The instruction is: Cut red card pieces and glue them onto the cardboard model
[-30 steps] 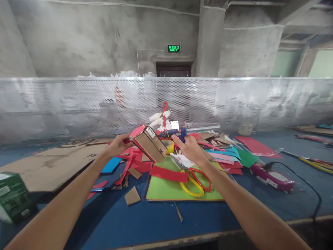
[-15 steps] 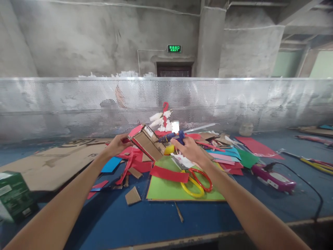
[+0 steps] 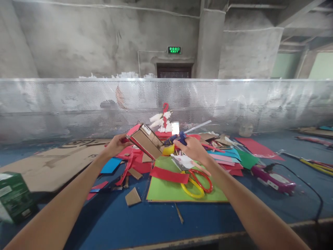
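Observation:
My left hand (image 3: 116, 144) is closed on the near left end of a small cardboard box (image 3: 147, 141) with red paper on its sides. The box is held tilted above the heap of scraps, its brown cardboard face toward me. In my right hand (image 3: 192, 148) is a blue hot glue gun (image 3: 174, 139), a pale glue stick (image 3: 199, 126) jutting from its back. The nozzle points left, close to the box's right end; whether they touch I cannot tell. Below lie a red paper strip (image 3: 169, 174) and scissors with red and yellow handles (image 3: 197, 187) on green sheets (image 3: 163, 191).
A red-and-white flower piece (image 3: 164, 119) stands behind the heap. To the right are coloured sheets (image 3: 256, 147), a purple corded device (image 3: 273, 178) and pliers-like tools (image 3: 314, 164). At left sit a large cardboard sheet (image 3: 52, 163) and a green box (image 3: 16, 196). A perforated metal screen (image 3: 78, 104) runs behind.
The glue gun has drawn back slightly to the right from the box, and its glue stick now tilts more steeply upward. The box stays in my left hand, nearly still.

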### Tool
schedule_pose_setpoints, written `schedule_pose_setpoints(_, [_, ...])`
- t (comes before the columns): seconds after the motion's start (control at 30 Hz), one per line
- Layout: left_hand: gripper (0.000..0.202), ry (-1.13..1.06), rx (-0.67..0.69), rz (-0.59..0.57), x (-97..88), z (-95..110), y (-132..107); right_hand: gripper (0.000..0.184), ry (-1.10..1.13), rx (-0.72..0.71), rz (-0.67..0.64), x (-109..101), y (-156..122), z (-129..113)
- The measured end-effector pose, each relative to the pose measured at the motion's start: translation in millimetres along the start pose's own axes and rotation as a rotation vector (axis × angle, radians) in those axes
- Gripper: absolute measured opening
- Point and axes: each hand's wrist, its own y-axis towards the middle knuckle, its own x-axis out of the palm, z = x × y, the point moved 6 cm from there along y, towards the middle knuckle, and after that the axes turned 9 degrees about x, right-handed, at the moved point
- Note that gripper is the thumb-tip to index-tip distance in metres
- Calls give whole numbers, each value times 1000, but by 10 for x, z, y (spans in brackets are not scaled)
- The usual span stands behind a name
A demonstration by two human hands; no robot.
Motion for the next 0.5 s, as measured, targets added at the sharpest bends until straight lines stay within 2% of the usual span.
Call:
schedule_pose_setpoints(0.23, [47, -18, -30, 38, -8, 9, 15, 53, -83, -16, 23, 9, 11, 29])
schedule_pose_setpoints(0.5, [53, -23, -47, 76, -77, -65, 3, 53, -40, -5, 16, -9, -6, -20])
